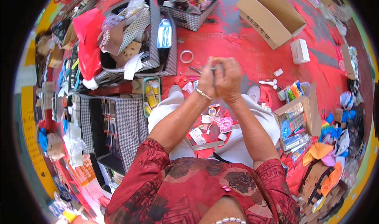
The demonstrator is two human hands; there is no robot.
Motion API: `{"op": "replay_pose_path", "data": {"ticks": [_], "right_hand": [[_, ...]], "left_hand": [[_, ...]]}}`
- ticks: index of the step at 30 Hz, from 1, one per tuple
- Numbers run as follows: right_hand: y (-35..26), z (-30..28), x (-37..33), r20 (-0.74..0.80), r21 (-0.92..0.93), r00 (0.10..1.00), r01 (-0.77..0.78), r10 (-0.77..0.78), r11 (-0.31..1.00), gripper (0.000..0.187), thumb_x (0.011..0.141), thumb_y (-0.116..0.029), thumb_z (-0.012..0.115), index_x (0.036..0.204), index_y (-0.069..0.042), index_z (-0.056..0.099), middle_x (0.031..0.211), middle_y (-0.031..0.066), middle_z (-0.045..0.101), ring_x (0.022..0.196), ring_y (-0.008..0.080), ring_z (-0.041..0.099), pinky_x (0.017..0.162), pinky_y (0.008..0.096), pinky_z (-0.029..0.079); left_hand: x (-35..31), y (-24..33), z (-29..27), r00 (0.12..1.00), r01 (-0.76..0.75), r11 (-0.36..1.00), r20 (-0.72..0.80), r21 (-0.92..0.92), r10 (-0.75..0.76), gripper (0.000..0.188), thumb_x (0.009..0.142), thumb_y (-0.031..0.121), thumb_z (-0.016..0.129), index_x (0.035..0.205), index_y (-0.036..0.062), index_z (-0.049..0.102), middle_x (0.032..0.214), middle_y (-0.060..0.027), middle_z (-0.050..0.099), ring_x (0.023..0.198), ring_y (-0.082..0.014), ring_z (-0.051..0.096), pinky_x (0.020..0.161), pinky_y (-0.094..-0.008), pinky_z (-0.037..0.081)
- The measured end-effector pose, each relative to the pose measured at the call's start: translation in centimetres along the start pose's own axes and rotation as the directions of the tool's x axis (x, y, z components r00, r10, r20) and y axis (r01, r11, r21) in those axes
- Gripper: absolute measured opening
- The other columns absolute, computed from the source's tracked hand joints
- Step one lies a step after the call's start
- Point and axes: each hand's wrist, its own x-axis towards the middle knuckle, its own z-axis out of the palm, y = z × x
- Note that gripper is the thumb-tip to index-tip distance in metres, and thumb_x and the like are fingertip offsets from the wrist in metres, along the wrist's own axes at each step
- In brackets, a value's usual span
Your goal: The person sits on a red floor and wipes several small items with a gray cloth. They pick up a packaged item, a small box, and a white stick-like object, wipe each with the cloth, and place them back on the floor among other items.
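Observation:
Out in front of me, over the red ground, my left hand [207,81] and my right hand [229,76] are pressed together, fingers closed. Between them is a small dark, thin thing [194,69] whose end sticks out to the left; the rest is covered by my fingers, so its kind cannot be made out. A bit of yellow shows at the top of the fingers. Below my wrists, between my knees, lie a pink flower-like piece [226,123], white paper cards [197,136] and a small round item [212,112].
Left stand checked fabric bins [130,121], one filled with bags and paper, and a green basket [144,90] of yellow items. A tape roll [186,57] lies beyond. Right are a cardboard box [263,24], a white box [300,51] and a carton [314,117] of packaged goods.

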Motion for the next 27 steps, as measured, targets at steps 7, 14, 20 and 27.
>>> {"op": "replay_pose_path", "data": {"ticks": [7,14,20,27], "right_hand": [[6.7,-2.1,1.3,-0.130,0.100,0.858,-0.487,0.497,0.868,0.015,0.082,-0.011,0.047,0.084,-0.001,0.057,0.079,0.0132,0.061,0.071,0.0276,0.060,0.064,0.0377,0.047],[10.2,-4.7,1.9,0.694,0.714,0.484,-0.560,0.533,-0.421,0.029,0.090,-0.025,0.034,0.091,-0.007,0.057,0.082,0.0097,0.062,0.064,0.0239,0.057,0.059,0.0393,0.047],[7.7,-3.9,2.3,0.652,0.674,0.755,-0.532,0.074,-0.513,0.025,0.088,-0.022,0.037,0.097,-0.007,0.054,0.091,0.0116,0.058,0.071,0.0224,0.056,0.059,0.0320,0.045],[4.6,-2.7,2.9,0.628,0.773,0.681,-0.486,0.377,-0.409,0.032,0.089,-0.024,0.038,0.101,-0.001,0.056,0.097,0.0149,0.061,0.087,0.0262,0.059,0.082,0.0366,0.046]], "left_hand": [[-2.6,-0.1,3.2,0.922,0.161,0.976,0.330,0.147,-0.202,0.074,0.082,0.064,0.029,0.130,0.0084,0.033,0.134,-0.0118,0.033,0.121,-0.0225,0.034,0.101,-0.0449,0.025],[-2.9,2.6,2.7,0.925,0.142,0.976,0.373,-0.166,-0.071,0.084,0.082,0.065,0.020,0.132,-0.0020,0.026,0.140,-0.0192,0.021,0.129,-0.0317,0.021,0.102,-0.0550,0.016],[-2.2,3.1,1.6,0.995,-0.091,0.994,-0.040,0.055,0.093,0.083,0.083,0.064,0.014,0.128,-0.0032,0.031,0.134,-0.0180,0.032,0.126,-0.0318,0.028,0.101,-0.0545,0.019],[-1.3,1.7,0.6,0.988,0.036,0.988,0.156,-0.152,-0.012,0.081,0.082,0.067,0.016,0.127,0.0017,0.034,0.136,-0.0092,0.027,0.125,-0.0275,0.025,0.098,-0.0571,0.017]]}}
